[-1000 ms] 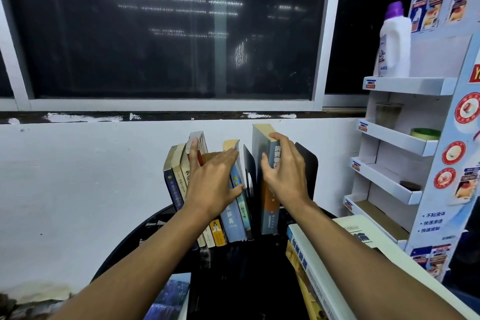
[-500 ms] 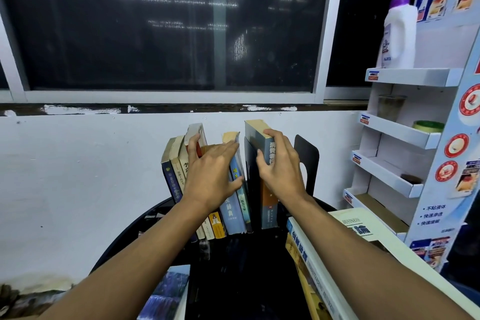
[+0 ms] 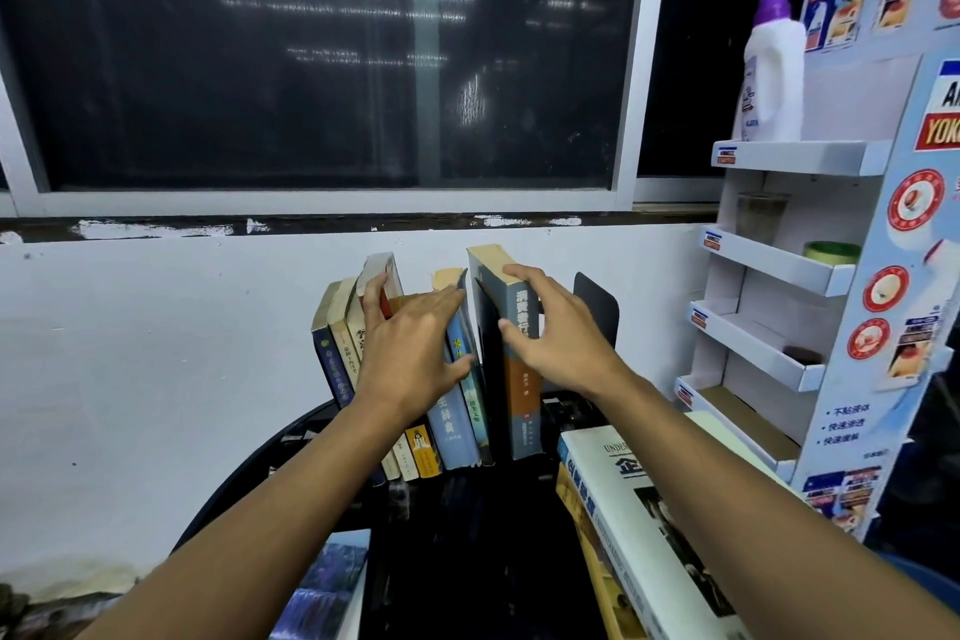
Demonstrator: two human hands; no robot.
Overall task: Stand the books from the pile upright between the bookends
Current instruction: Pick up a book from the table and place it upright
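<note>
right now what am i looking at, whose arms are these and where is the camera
No machine here: a person wears one camera on the head, looking forward and down, so the two bare arms are theirs. The left hand presses flat against a row of leaning books. The right hand grips a grey and orange book, upright left of a black bookend. These stand on a round black table, with a pile of books lying flat at the right.

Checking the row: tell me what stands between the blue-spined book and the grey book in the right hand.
Head view: a black bookend stands upright between the blue-spined book and the grey book.
</note>
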